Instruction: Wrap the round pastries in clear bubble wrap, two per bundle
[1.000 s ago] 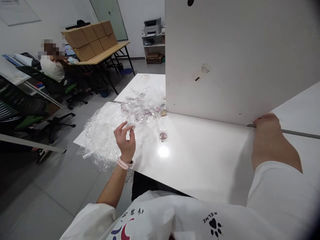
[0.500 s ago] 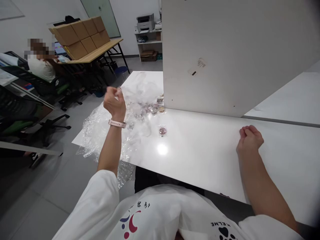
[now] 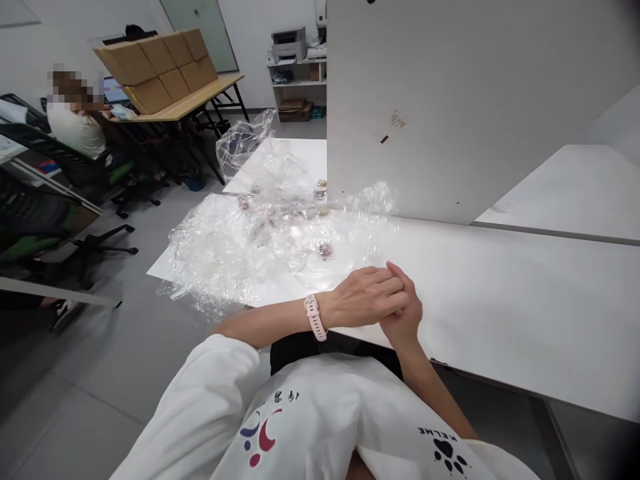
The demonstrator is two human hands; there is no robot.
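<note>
My left hand (image 3: 367,297), with a pale pink band on its wrist, lies across my right hand (image 3: 406,313) above the front edge of the white table (image 3: 490,293). Both hands are closed, their fingers curled together. Clear plastic film (image 3: 373,217) rises just beyond the fingertips and seems to run into them; the exact grip is hidden. Left of the hands spreads a big crumpled heap of clear plastic (image 3: 210,247). A small round pinkish item (image 3: 325,249) in clear wrap lies beyond my left hand, partly under film.
A tall white panel (image 3: 430,120) stands along the table's far side. More small wrapped items (image 3: 321,184) lie by its left edge. Behind at left are cardboard boxes (image 3: 155,73) on a wooden table, a seated person (image 3: 77,123), office chairs and a printer (image 3: 289,45) on shelves.
My hands, far apart before, have come together in the middle. Loose film now billows above the table at the far left and beyond my hands, partly covering the pinkish item.
</note>
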